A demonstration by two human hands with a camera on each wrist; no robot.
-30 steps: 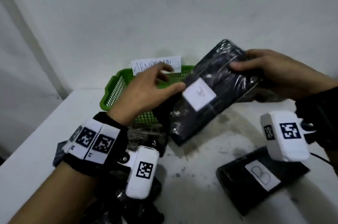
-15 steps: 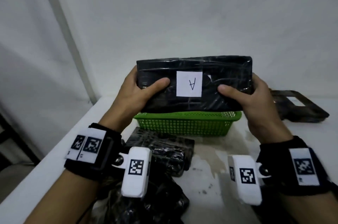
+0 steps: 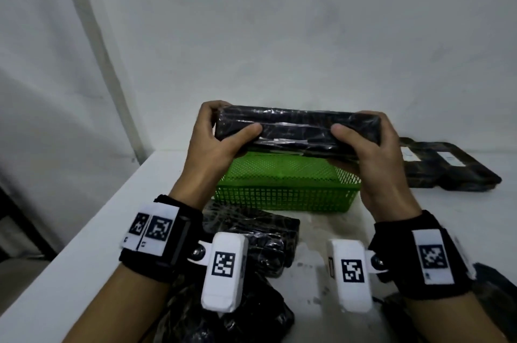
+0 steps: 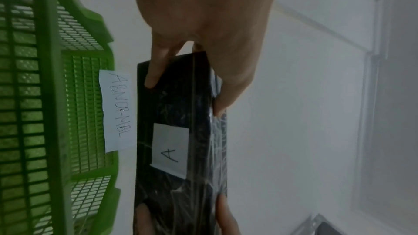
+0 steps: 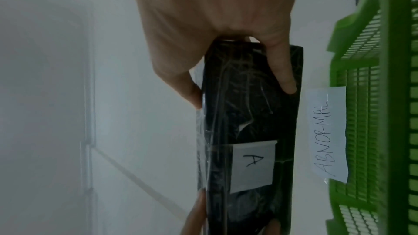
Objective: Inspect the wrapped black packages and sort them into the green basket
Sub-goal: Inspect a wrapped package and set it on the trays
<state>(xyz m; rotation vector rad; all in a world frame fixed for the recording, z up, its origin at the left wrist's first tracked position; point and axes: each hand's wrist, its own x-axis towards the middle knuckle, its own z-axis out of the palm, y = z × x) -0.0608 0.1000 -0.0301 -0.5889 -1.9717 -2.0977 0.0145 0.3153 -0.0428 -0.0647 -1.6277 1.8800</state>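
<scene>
Left hand (image 3: pixel 212 144) and right hand (image 3: pixel 372 152) each clamp an end of the wrapped black package (image 3: pixel 296 131) labelled A, held mid-frame above the green basket (image 3: pixel 285 197). Slick film under the thumbs could let it slide and drop outside the basket.

The left hand (image 4: pixel 203 24) comes down from the top and grips one end of a wrapped black package (image 4: pixel 178 149), fingers (image 4: pixel 156 71) curled over its broad face and the thumb along the shiny plastic-wrapped edge on the right. A white label (image 4: pixel 170 147) marked "A" sits mid-face on the package. Fingertips of another hand (image 4: pixel 224 210) pinch the lower end. Just beside it on the left is the green basket (image 4: pixel 52 96), its mesh wall carrying a white paper tag (image 4: pixel 117 112) that reads "ABNORMAL". A pale wall (image 4: pixel 316 96) fills the right side.
</scene>
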